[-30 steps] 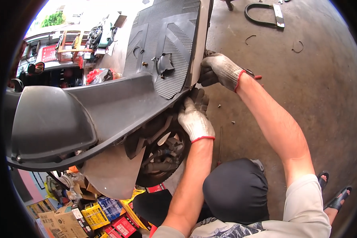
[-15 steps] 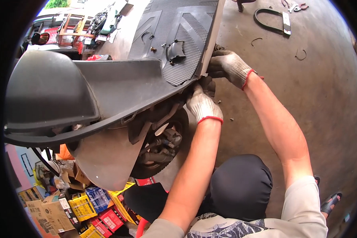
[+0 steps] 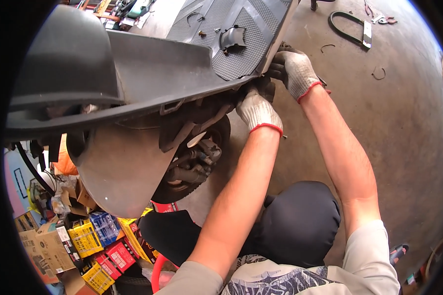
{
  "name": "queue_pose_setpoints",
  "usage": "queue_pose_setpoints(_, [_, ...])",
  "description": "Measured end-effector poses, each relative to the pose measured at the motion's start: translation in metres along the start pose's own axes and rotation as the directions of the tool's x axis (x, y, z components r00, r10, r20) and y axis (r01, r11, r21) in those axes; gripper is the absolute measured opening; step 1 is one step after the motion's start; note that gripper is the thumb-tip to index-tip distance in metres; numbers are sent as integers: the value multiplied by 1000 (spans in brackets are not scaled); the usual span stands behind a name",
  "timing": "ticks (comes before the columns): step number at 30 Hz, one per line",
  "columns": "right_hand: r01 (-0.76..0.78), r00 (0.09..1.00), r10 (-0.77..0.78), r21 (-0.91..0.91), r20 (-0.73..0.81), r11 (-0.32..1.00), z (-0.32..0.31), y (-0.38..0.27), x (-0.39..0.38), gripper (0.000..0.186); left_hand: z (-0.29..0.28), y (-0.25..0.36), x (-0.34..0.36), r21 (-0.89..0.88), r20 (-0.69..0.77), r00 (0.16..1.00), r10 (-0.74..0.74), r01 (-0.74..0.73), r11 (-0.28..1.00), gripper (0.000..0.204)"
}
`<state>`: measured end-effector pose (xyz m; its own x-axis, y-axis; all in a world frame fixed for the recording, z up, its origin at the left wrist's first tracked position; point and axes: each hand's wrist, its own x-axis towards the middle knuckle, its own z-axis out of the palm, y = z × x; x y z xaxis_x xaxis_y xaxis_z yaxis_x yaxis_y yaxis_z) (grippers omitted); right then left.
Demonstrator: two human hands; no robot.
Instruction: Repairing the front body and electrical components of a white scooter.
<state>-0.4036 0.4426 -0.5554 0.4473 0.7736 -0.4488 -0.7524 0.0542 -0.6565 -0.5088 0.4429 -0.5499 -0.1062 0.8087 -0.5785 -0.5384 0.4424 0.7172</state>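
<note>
A scooter lies before me, with a grey-black front shield point(image 3: 157, 56) and a ribbed floor mat point(image 3: 246, 59). My left hand point(image 3: 258, 108), in a white knit glove with dark fingers and a red cuff, is closed at the lower corner of the side panel point(image 3: 276, 49). Its fingertips are partly hidden under the edge. Beside it, my right hand point(image 3: 296, 73), gloved the same way, has its fingers bent against the panel's outer side. Something thin and dark, with a red end, shows beside the right wrist; I cannot make it out.
On the mat lie a curved black plastic piece point(image 3: 232, 38) and small bolts point(image 3: 202, 33). The floor holds a black loop with a white sleeve point(image 3: 352, 29), pliers point(image 3: 390, 20) and thin curved pieces point(image 3: 379, 73). Battery-like boxes point(image 3: 118, 255) crowd the lower left near the front wheel point(image 3: 197, 167).
The view has shifted, so the scooter sits higher in the picture. Both hands stay at the side panel's corner, with only slight movement of the fingers.
</note>
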Motion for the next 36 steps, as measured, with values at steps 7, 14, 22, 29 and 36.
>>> queue_pose_setpoints(7, [-158, 987, 154, 94, 44, 983, 5, -14, -5, 47, -2, -3, 2, 16, 33, 999, 40, -41, 999, 15])
queue_pose_setpoints(14, [-104, 993, 93, 168, 69, 980, 10, -13, -15, 52, -3, 0, 4, -14, 90, 996, 14, -13, 1000, 19])
queue_pose_setpoints(22, [-80, 996, 83, 119, -21, 990, 16, -10, -8, 48, 0, 4, -11, 2, 67, 997, 33, -33, 999, 22])
queue_pose_setpoints(29, [-217, 960, 170, 209, 223, 954, 22, -10, 1, 38, 4, 13, -9, -84, -27, 995, -99, 96, 992, 30])
queue_pose_setpoints(36, [-50, 999, 49, 196, 10, 979, 20, -3, 5, 52, -14, 9, -9, -20, 188, 982, -13, 17, 1000, 29])
